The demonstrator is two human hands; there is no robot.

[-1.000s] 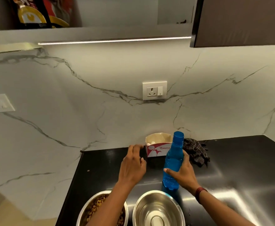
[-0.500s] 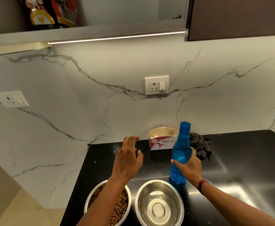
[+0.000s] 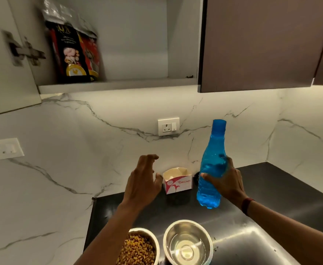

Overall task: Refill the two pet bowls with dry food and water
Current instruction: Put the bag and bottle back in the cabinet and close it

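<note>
Where the lower edge of the view cuts the black counter (image 3: 281,188), two steel bowls stand side by side, nearly touching. Left bowl (image 3: 156,245): filled with brown dry food (image 3: 137,249). Right bowl (image 3: 169,237): shiny inside; whether it holds water cannot be told.

Left hand (image 3: 142,183): raised above the counter beyond the left bowl, fingers spread and loosely bent, holding nothing.

Right hand (image 3: 226,181): wraps the middle of the blue bottle (image 3: 212,165), thumb on the near side, fingers behind; dark red band (image 3: 247,205) on the wrist. Bottle near upright, top leaning slightly right, blue cap on, beyond the right bowl; whether its base touches the counter cannot be told.

Between the two hands, farther back, an open white-and-red paper box (image 3: 177,181) sits on the counter by the marble wall (image 3: 61,169).

Wall socket (image 3: 168,126) above the box; second socket (image 3: 3,148) far left.

Topmost: open cupboard, pet food bag (image 3: 72,50) upright on its shelf (image 3: 118,85); brown cupboard door (image 3: 262,41) to the right, closed.
</note>
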